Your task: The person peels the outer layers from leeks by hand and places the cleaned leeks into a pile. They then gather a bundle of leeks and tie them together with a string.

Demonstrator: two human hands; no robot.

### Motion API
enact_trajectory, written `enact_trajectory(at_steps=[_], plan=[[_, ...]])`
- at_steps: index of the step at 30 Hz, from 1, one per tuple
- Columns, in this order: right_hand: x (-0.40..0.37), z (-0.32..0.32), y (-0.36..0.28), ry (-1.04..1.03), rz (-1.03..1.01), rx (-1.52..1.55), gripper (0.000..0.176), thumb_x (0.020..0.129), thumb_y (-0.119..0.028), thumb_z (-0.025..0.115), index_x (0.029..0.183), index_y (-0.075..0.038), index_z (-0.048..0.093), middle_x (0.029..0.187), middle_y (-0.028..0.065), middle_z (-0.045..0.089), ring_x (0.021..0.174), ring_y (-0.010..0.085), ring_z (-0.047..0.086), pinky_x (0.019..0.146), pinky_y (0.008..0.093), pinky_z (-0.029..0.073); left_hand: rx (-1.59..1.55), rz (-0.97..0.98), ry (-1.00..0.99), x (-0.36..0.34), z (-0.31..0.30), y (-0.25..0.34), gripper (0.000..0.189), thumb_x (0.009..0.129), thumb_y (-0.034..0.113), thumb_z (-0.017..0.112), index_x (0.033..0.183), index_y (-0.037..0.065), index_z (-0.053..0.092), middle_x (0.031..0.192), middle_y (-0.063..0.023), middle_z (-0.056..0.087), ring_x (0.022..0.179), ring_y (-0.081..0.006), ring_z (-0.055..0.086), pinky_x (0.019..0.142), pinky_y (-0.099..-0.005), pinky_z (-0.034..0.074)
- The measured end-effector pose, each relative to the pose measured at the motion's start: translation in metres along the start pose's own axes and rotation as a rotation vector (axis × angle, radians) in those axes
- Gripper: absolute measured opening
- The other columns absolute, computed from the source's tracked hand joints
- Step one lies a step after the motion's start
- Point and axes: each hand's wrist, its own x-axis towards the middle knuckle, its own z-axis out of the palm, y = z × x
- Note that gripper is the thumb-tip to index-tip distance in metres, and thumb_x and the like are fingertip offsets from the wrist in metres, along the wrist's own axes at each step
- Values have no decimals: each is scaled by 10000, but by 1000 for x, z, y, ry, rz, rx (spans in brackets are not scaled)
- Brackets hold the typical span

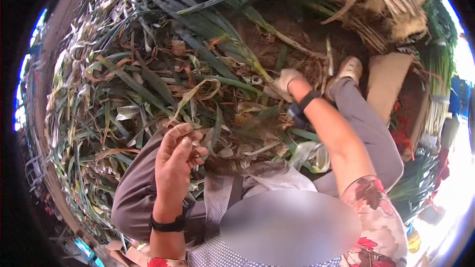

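My right hand, pale with dust or a glove, reaches forward into a heap of green leeks and closes on the base of one leek stalk. A black band sits on that wrist. My left hand is raised near my knee with its fingers curled in toward the thumb. A yellowish leaf strip curls up just above it; whether the fingers pinch it is unclear. A black band circles the left wrist too.
Trimmed leaves and husks litter the soil around my grey-trousered legs. My shoe rests beside a cardboard sheet. Tied leek bundles lie at the upper right and along the right edge.
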Motion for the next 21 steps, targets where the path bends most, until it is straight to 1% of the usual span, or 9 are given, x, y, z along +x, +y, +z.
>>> enact_trajectory(at_steps=[3, 6, 9, 12, 14, 17, 18, 19, 21], plan=[[-31, 29, -23, -69, 264, 184, 395, 817, -329, 532, 1093, -49, 565, 1164, 148, 533, 1082, 294, 506, 906, 394, 413, -25, -73, 25, 8, -9, -4, 222, 893, 108, 442, 1101, 40, 478, 949, -67, 576, 734, -117, 593, 603, -207, 471], [-14, 79, -6, 183, 206, 40, 524, 731, -347, 620, 1114, -12, 498, 1055, 200, 560, 1014, 332, 533, 851, 409, 434, -36, -104, 17, 10, -14, -8, 215, 899, 129, 442, 1092, 45, 484, 931, -54, 576, 739, -115, 591, 612, -211, 464], [-20, 68, -8, -107, 20, 72, 536, 748, -295, 609, 1168, 5, 465, 984, 167, 586, 908, 282, 583, 784, 389, 470, -21, -102, 24, 8, -11, -8, 223, 900, 162, 453, 1089, 48, 487, 921, -49, 575, 737, -114, 585, 620, -211, 458], [-56, 50, -17, -312, -147, 857, 508, 773, -227, 582, 1194, 21, 444, 922, 124, 595, 778, 192, 592, 691, 312, 491, -48, -59, 10, 9, -11, -10, 251, 899, 207, 468, 1095, 51, 486, 928, -47, 572, 736, -114, 578, 621, -213, 453], [-125, -6, -37, -642, -226, 1367, 442, 794, -167, 538, 1185, 19, 450, 855, 86, 587, 681, 98, 554, 593, 219, 464, -81, -15, 6, 16, -9, -12, 280, 896, 237, 477, 1109, 54, 481, 955, -45, 565, 748, -113, 571, 616, -216, 451], [-171, -33, -57, -551, -385, 1346, 419, 793, -156, 511, 1169, 19, 456, 799, 44, 574, 624, 63, 523, 516, 178, 416, -210, -29, 88, 37, 0, -17, 358, 890, 295, 487, 1152, 53, 463, 1032, -56, 546, 791, -116, 558, 609, -224, 444], [-194, -46, -64, -518, -428, 1315, 417, 793, -157, 507, 1167, 20, 456, 791, 36, 569, 616, 63, 516, 508, 179, 411, -211, -22, 126, 45, 7, -17, 410, 874, 328, 517, 1147, 26, 467, 1024, -87, 561, 699, -124, 565, 547, -213, 456], [-217, -56, -65, -548, -492, 1244, 311, 829, -220, 528, 1057, -8, 506, 874, 19, 554, 710, 48, 514, 586, 177, 441, -185, -37, 125, 53, 9, -19, 530, 846, 397, 542, 1177, 0, 428, 1048, -95, 557, 681, -112, 551, 515, -195, 443], [-254, -62, -73, -428, -558, 1078, 387, 811, -229, 541, 1096, 26, 481, 899, 30, 556, 784, 81, 509, 686, 215, 436, -265, -61, 80, 65, 20, -14, 516, 840, 434, 536, 1103, -1, 450, 971, -70, 563, 663, -103, 532, 490, -205, 433]])
